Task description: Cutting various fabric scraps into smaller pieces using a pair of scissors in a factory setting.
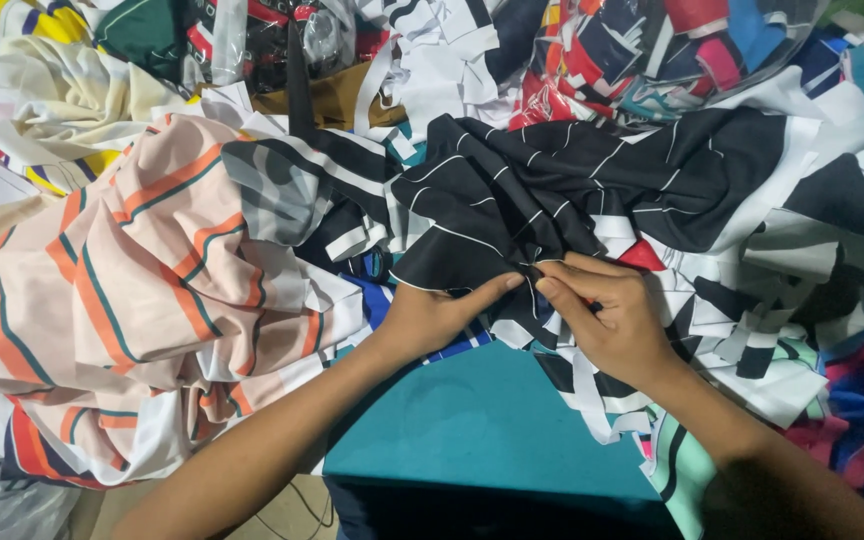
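Head view looks down on your two hands meeting at the edge of a black cloth with thin white stripes (pixel 552 190), which lies bunched in the middle of the heap, just above the bare teal bench (pixel 482 420). Your left hand (pixel 432 315) has thumb and fingers closed on the hem from below, and your right hand (pixel 607 315) pinches the same hem just beside it, fingertips nearly touching. Holding it at two close points like this seems to keep a short stretch of the edge taut between them (what sits in that stretch, a thread or a seam, is too small to tell).

The cloth rises in folds behind your hands, so its weight rests on the pile and not on your grip. To your left a peach cloth with orange and green stripes (pixel 142 290) lies crumpled, apart from both hands. Black-and-white scraps (pixel 752 340) spread under and beyond your right wrist. Clear bags of coloured pieces (pixel 642 50) sit at the far side, out of reach.
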